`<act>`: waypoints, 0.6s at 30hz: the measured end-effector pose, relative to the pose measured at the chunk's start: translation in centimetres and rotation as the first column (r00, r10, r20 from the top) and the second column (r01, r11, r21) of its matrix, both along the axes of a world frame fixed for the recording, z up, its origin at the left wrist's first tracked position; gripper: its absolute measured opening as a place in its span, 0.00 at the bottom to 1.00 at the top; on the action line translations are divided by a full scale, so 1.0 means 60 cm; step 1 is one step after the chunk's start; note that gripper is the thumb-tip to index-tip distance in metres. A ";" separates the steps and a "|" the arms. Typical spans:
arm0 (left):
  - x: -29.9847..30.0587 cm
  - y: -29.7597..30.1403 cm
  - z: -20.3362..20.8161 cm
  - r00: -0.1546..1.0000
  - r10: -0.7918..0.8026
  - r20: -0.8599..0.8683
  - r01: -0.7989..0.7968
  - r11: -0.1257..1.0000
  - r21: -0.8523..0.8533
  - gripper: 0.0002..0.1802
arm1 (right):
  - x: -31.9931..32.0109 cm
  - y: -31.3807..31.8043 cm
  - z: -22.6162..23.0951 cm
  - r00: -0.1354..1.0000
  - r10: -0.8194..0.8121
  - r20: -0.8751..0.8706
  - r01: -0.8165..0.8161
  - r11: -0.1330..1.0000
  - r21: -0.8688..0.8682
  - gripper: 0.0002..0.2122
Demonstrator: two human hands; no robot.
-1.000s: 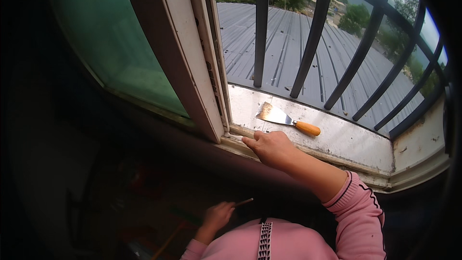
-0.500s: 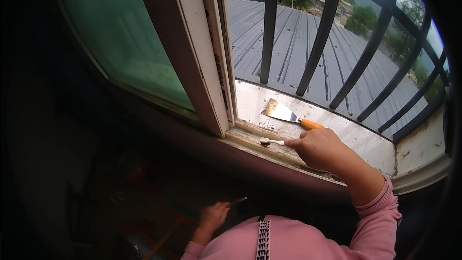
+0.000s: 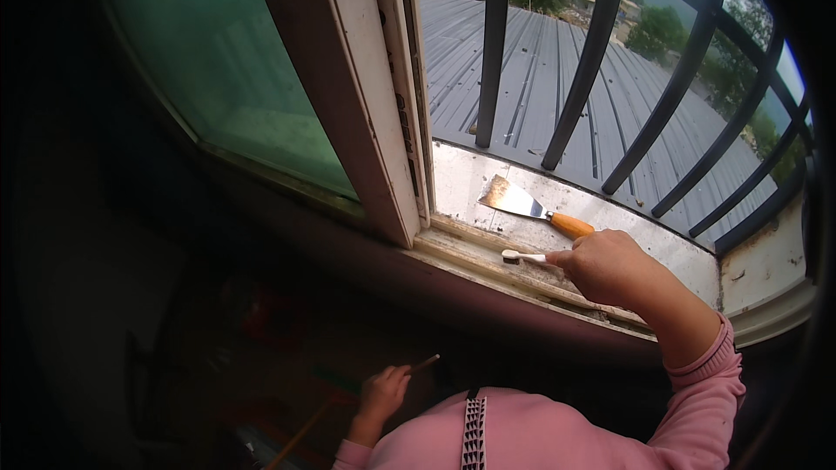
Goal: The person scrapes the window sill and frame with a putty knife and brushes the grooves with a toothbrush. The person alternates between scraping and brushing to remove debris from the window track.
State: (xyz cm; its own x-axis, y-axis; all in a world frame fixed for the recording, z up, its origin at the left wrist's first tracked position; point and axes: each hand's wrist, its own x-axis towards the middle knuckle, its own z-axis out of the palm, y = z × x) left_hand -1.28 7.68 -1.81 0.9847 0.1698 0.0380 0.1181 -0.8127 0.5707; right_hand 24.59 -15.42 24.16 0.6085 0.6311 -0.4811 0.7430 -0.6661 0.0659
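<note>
My right hand [image 3: 605, 268] is closed round the handle of a white toothbrush [image 3: 528, 257]. Its dark bristles press down into the dirty window track [image 3: 470, 245]. Just beyond, a scraper [image 3: 520, 202] with a stained metal blade and an orange wooden handle lies on the white outer ledge. Low in front of my body, my left hand [image 3: 384, 392] is closed on a thin stick [image 3: 424, 364] with a pale tip; its exact kind is too dark to tell.
Dark metal bars [image 3: 582, 65] rise beyond the ledge [image 3: 453, 176], with a grey corrugated roof [image 3: 544, 52] outside. A sliding window frame [image 3: 353, 113] with green glass [image 3: 235, 78] stands at the left. Below the sill, dim items lie in shadow.
My right hand and the toothbrush have slid to the right along the track. The left hand still holds the stick, nearly in place. The scraper stays on the ledge.
</note>
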 end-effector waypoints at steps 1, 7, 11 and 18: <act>0.002 0.002 0.001 1.000 -0.015 -0.006 0.015 1.000 0.012 0.09 | 0.002 0.008 -0.013 0.999 0.042 0.033 -0.045 0.995 0.093 0.15; 0.035 -0.015 0.021 0.991 -0.125 0.056 0.126 0.992 -0.014 0.09 | 0.030 0.104 -0.125 0.991 0.075 0.109 -0.111 0.921 0.374 0.19; 0.020 -0.003 0.003 0.996 -0.061 0.060 0.062 0.998 -0.018 0.09 | 0.006 0.022 -0.078 0.997 0.046 0.056 -0.055 0.985 0.165 0.19; -0.004 0.000 -0.008 1.000 -0.018 -0.022 0.018 1.000 0.007 0.10 | 0.021 -0.003 -0.005 0.999 0.050 0.015 -0.052 0.982 0.183 0.15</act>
